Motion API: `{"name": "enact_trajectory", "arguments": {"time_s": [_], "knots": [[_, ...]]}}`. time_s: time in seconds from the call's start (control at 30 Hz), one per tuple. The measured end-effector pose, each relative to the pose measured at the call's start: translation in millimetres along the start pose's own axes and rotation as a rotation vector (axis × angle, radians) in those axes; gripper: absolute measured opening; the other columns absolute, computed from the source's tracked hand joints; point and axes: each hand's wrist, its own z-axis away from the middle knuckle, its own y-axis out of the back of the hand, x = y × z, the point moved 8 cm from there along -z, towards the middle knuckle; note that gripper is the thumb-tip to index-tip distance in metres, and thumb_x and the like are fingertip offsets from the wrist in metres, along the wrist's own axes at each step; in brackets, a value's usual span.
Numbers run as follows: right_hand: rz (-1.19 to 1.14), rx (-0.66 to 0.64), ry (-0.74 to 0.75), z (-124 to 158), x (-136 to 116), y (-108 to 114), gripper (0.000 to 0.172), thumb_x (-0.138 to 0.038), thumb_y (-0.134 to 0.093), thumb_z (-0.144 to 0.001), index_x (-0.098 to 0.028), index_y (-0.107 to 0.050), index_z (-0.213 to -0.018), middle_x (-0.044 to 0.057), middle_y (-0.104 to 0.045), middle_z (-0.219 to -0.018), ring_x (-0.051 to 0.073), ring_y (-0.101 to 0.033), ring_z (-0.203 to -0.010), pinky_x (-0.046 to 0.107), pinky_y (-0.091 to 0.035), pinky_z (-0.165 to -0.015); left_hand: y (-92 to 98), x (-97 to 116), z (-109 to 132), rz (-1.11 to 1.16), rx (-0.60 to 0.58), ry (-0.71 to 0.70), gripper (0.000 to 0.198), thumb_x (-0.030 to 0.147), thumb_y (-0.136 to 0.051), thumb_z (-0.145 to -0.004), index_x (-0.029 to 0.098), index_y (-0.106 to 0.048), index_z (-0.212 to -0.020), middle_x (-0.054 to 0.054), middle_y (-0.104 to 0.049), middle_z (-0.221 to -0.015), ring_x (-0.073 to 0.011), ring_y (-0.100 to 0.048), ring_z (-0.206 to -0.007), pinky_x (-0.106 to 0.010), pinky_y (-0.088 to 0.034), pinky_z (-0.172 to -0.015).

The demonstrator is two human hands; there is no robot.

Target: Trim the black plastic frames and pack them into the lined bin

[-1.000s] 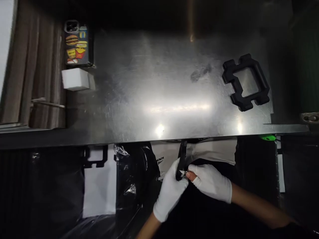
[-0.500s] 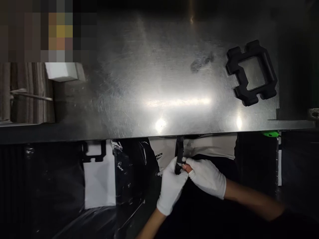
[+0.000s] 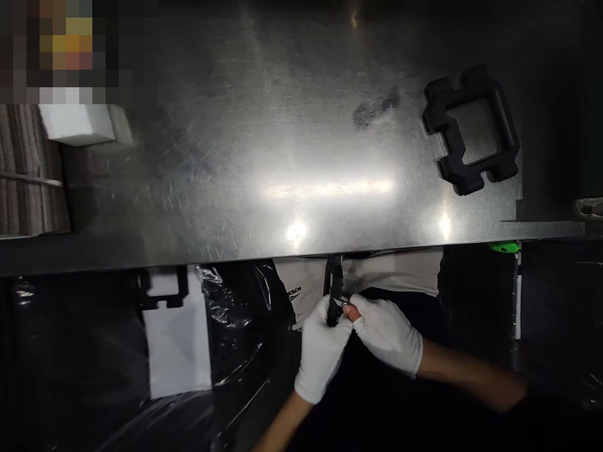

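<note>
Black piece stands narrow side up in our white-gloved left hand, which grasps its lower end just below the near edge of the desk. Our right hand, gloved too but with a bare thumb tip, pinches a small metal tool beside the piece; it is mostly hidden, and we cannot tell whether the two touch. On the desk, well apart from our hands, a black frame lies at the right and a white block at the left.
</note>
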Motion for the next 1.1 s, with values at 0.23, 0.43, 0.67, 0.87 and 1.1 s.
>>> {"name": "enact_trajectory", "arguments": {"time_s": [0.23,0.43,0.67,0.87,1.1], "knots": [[0.006,-0.006,0.181,2.9,-3.6,13.8,0.030,-0.040,-0.045,-0.118,-0.023,-0.068,-0.127,0.004,-0.081,-0.102,0.021,-0.078,-0.087,0.029,-0.052,-0.073,7.1,4.7,-3.6,-0.039,-0.097,-0.001,0.022,0.031,-0.063,-0.079,0.018,-0.072,-0.096,-0.001,-0.072,-0.085,-0.0209,-0.067,-0.082,-0.031,-0.057,-0.081],[0.186,0.394,0.302,-1.3,-6.1,59.1,0.042,-0.048,-0.064,-0.109,-0.023,-0.064,-0.143,0.012,-0.064,-0.152,0.018,-0.076,-0.090,0.027,-0.058,-0.067,36.3,9.6,-14.0,-0.159,-0.410,0.063,0.025,0.026,-0.065,-0.081,0.018,-0.076,-0.101,-0.002,-0.069,-0.086,-0.0201,-0.063,-0.077,-0.030,-0.055,-0.072],[0.300,0.190,0.369,-25.0,-15.6,61.0,0.023,-0.021,-0.052,-0.110,-0.025,-0.072,-0.121,-0.001,-0.077,-0.119,0.013,-0.073,-0.079,0.024,-0.054,-0.068,119.5,25.3,-0.6,-0.245,0.303,-0.205,0.037,0.059,-0.080,-0.083,0.024,-0.075,-0.092,-0.005,-0.071,-0.092,-0.0274,-0.068,-0.093,-0.037,-0.060,-0.082],[0.088,0.234,0.217,-21.7,-31.4,47.7,0.018,-0.038,-0.066,-0.109,-0.028,-0.072,-0.121,0.000,-0.079,-0.124,0.020,-0.079,-0.103,0.029,-0.060,-0.085,68.0,-27.9,37.4,0.098,0.266,0.000,0.054,0.073,-0.066,-0.094,0.021,-0.073,-0.082,-0.005,-0.070,-0.080,-0.0242,-0.067,-0.078,-0.037,-0.059,-0.075],[-0.064,0.055,0.397,-10.2,-49.9,18.4,0.037,-0.051,-0.071,-0.105,-0.026,-0.069,-0.133,0.005,-0.076,-0.133,0.023,-0.076,-0.115,0.036,-0.063,-0.099,51.2,-14.7,4.6,0.316,0.232,0.000,0.054,0.071,-0.051,-0.103,0.020,-0.068,-0.100,-0.009,-0.075,-0.096,-0.0245,-0.074,-0.092,-0.038,-0.063,-0.088]]}}
